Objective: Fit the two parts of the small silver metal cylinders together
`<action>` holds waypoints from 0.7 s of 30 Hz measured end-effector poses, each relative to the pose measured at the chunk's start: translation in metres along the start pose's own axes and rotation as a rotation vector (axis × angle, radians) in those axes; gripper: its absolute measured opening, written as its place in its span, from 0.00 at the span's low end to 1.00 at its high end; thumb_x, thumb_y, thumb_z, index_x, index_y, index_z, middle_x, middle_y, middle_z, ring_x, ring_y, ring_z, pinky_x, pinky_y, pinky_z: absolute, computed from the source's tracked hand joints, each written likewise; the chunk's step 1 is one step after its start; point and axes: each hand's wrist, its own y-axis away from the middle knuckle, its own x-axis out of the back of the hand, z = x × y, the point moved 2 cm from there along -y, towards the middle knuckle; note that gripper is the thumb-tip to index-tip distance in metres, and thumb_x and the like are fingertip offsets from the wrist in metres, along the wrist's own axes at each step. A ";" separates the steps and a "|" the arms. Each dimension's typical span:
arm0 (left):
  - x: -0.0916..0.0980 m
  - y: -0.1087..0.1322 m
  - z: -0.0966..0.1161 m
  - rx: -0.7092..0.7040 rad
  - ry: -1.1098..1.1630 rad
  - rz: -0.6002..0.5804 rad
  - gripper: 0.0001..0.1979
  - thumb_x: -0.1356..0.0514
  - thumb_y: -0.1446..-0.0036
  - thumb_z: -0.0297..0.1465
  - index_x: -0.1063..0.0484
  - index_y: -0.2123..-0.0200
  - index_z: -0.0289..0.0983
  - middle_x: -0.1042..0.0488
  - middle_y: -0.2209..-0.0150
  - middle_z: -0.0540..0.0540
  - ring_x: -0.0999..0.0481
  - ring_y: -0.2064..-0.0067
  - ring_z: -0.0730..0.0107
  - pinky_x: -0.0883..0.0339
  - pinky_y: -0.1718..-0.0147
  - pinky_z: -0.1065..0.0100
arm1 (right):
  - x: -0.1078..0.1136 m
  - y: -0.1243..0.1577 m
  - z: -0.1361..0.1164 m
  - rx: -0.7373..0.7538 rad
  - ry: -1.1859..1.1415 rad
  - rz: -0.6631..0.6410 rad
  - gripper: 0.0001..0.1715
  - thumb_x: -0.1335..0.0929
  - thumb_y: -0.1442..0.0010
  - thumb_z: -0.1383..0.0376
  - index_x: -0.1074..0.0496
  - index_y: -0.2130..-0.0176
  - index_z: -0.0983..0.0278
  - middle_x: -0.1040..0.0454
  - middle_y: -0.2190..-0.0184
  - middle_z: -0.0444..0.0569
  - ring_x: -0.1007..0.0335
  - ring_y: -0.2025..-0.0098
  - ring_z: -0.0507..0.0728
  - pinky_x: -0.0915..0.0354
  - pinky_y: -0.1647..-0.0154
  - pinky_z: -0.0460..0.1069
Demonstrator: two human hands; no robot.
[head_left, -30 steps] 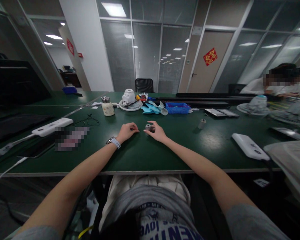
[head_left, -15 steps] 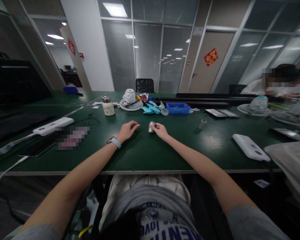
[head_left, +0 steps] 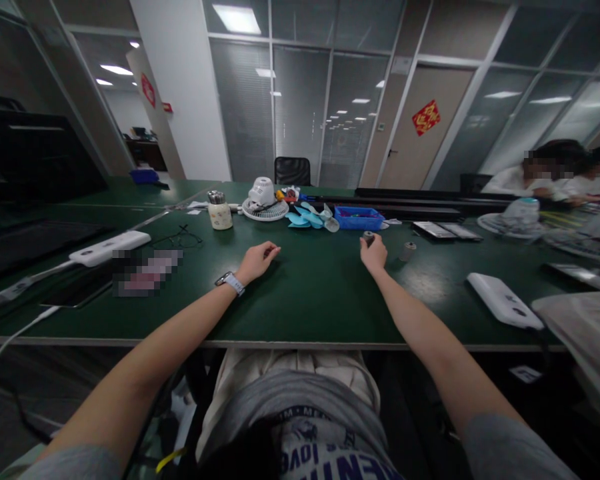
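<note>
My right hand (head_left: 374,253) is closed around a small silver cylindrical motor (head_left: 368,236), whose top shows above the fingers. Just right of that hand, a second small silver motor (head_left: 409,251) stands upright on the green table (head_left: 310,300). My left hand (head_left: 258,261) rests on the table left of centre, its fingers curled in toward the thumb, with nothing visible in them. A watch (head_left: 230,283) with a light strap is on the left wrist.
Along the back are a cream jar (head_left: 220,215), a white fan part (head_left: 263,200), light-blue fan blades (head_left: 307,217) and a blue tray (head_left: 359,218). Power strips lie left (head_left: 110,247) and right (head_left: 503,300). People sit at the far right.
My right hand has carried the motor from the table's middle to the right, beside the other motor. My left hand stays almost in place.
</note>
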 end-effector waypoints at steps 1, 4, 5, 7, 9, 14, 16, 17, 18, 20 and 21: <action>0.000 0.000 -0.001 0.003 -0.002 0.001 0.17 0.48 0.38 0.44 0.26 0.62 0.39 0.21 0.66 0.45 0.23 0.65 0.64 0.33 0.66 0.67 | 0.001 -0.003 0.006 -0.048 0.023 -0.005 0.22 0.36 0.39 0.61 0.35 0.47 0.69 0.26 0.53 0.63 0.28 0.51 0.64 0.38 0.49 0.56; 0.000 0.000 -0.001 0.014 -0.003 0.007 0.17 0.48 0.38 0.43 0.26 0.61 0.39 0.20 0.66 0.44 0.23 0.65 0.63 0.33 0.66 0.67 | 0.000 -0.008 0.016 -0.152 0.037 -0.042 0.21 0.35 0.39 0.62 0.36 0.48 0.70 0.27 0.53 0.64 0.29 0.51 0.64 0.38 0.49 0.57; 0.000 0.000 -0.001 0.016 -0.002 0.008 0.17 0.48 0.38 0.43 0.26 0.61 0.39 0.20 0.65 0.44 0.23 0.65 0.63 0.33 0.66 0.67 | -0.001 -0.009 0.017 -0.175 0.036 -0.059 0.21 0.36 0.39 0.62 0.36 0.48 0.70 0.27 0.53 0.64 0.29 0.51 0.65 0.38 0.49 0.57; 0.001 0.000 0.000 0.019 0.003 0.005 0.17 0.48 0.38 0.43 0.26 0.61 0.38 0.20 0.64 0.44 0.23 0.65 0.63 0.33 0.65 0.67 | -0.002 -0.008 0.016 -0.197 0.028 -0.082 0.22 0.36 0.39 0.63 0.38 0.47 0.70 0.28 0.53 0.64 0.29 0.51 0.65 0.38 0.49 0.57; 0.001 0.000 0.000 0.019 0.003 0.005 0.17 0.48 0.38 0.42 0.26 0.61 0.38 0.20 0.64 0.43 0.23 0.65 0.63 0.33 0.65 0.67 | 0.000 -0.004 0.011 -0.173 0.023 -0.043 0.26 0.35 0.40 0.65 0.41 0.45 0.71 0.29 0.51 0.65 0.31 0.48 0.65 0.38 0.48 0.57; 0.004 0.000 0.002 0.020 -0.051 0.076 0.16 0.49 0.37 0.42 0.26 0.61 0.38 0.21 0.63 0.43 0.24 0.64 0.62 0.34 0.66 0.67 | 0.005 0.029 -0.026 0.216 0.070 0.190 0.35 0.34 0.42 0.65 0.46 0.39 0.71 0.50 0.35 0.69 0.52 0.35 0.69 0.47 0.40 0.64; 0.007 0.000 0.001 0.036 -0.080 0.128 0.17 0.50 0.37 0.41 0.26 0.61 0.38 0.21 0.63 0.43 0.24 0.64 0.62 0.34 0.66 0.67 | -0.004 0.053 -0.053 0.475 0.017 0.057 0.30 0.37 0.38 0.63 0.43 0.39 0.67 0.50 0.34 0.63 0.53 0.34 0.68 0.48 0.39 0.64; 0.008 0.000 0.000 0.049 -0.091 0.148 0.17 0.50 0.37 0.41 0.26 0.61 0.38 0.22 0.64 0.43 0.24 0.64 0.62 0.34 0.66 0.67 | -0.011 0.066 -0.068 0.598 -0.026 -0.057 0.28 0.38 0.36 0.62 0.41 0.39 0.65 0.47 0.35 0.61 0.50 0.35 0.66 0.47 0.39 0.63; 0.009 0.000 0.000 0.061 -0.096 0.164 0.17 0.50 0.37 0.41 0.26 0.61 0.38 0.22 0.64 0.43 0.25 0.64 0.62 0.34 0.66 0.67 | -0.019 0.079 -0.082 0.705 -0.071 -0.177 0.26 0.38 0.36 0.60 0.39 0.40 0.63 0.44 0.36 0.59 0.47 0.36 0.65 0.46 0.39 0.63; 0.010 0.000 -0.001 0.078 -0.098 0.187 0.16 0.50 0.37 0.40 0.27 0.61 0.38 0.22 0.64 0.43 0.25 0.65 0.63 0.35 0.66 0.67 | -0.035 0.103 -0.106 0.868 -0.153 -0.387 0.25 0.37 0.35 0.57 0.35 0.41 0.59 0.40 0.37 0.55 0.42 0.37 0.62 0.43 0.39 0.60; 0.011 0.000 -0.001 0.080 -0.094 0.193 0.16 0.50 0.37 0.40 0.27 0.61 0.38 0.22 0.64 0.43 0.24 0.64 0.63 0.34 0.66 0.67 | -0.043 0.112 -0.115 0.920 -0.180 -0.463 0.24 0.37 0.35 0.57 0.34 0.42 0.58 0.38 0.37 0.53 0.41 0.37 0.61 0.42 0.39 0.59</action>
